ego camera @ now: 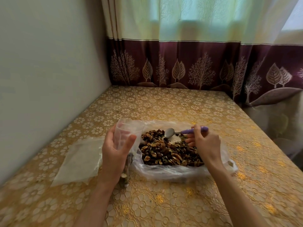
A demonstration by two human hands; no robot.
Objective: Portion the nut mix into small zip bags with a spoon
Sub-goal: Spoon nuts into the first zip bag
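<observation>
Spoon (170, 132) in right-hand (207, 142) grip

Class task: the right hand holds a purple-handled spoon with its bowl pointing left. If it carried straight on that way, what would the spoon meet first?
Probably the clear small zip bag held by the left hand; depth is uncertain.

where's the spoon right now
In the head view, right of centre: the right hand grips the spoon by its purple handle, bowl just above the nut mix.
</observation>
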